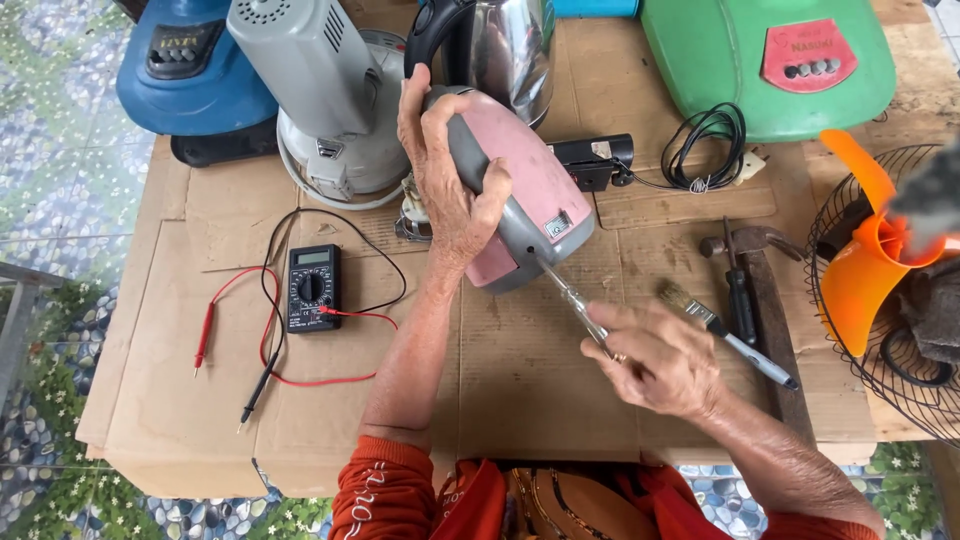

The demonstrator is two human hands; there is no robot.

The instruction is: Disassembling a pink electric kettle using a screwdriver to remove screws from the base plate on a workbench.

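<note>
Over the cardboard-covered table (520, 390), my left hand (450, 190) is wrapped tight around a pink-and-grey appliance housing (520, 190), holding it tilted above the middle of the work surface. My right hand (660, 360) is closed on the handle of a screwdriver (572, 300), whose tip meets the housing's lower end. Just right of that hand lie a paintbrush (700, 312) and a hammer (750, 250). Well to the left I see a digital multimeter (312, 288) with red and black probe leads (240, 350).
</note>
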